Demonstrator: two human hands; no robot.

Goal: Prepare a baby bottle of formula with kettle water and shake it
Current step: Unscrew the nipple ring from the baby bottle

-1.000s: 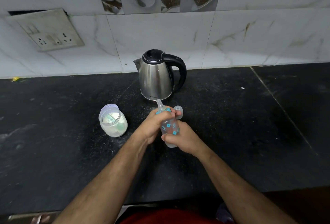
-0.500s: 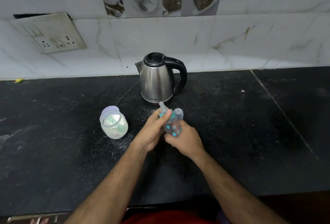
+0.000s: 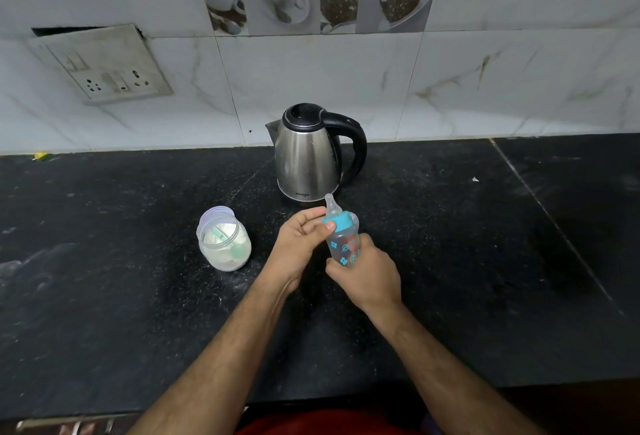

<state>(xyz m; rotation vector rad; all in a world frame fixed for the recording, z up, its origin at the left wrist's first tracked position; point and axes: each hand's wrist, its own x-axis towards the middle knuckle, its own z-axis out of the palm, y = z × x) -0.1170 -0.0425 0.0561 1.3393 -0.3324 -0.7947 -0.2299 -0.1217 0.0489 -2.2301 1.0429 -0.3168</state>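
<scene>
Bottle [image 3: 343,247] is gripped low by the right hand [image 3: 367,277]; its teal collar [image 3: 337,221] is pinched by the left hand [image 3: 301,247]. If unscrewed carelessly, the teat could be dropped onto the counter [image 3: 467,261].

You can read one word only: "MILTON", in small dark capitals low on the steel body of the kettle [image 3: 306,157], just above its base. The baby bottle [image 3: 343,244] you hold carries only blue flower and leaf prints with a red patch, and no lettering you could make out.
</scene>
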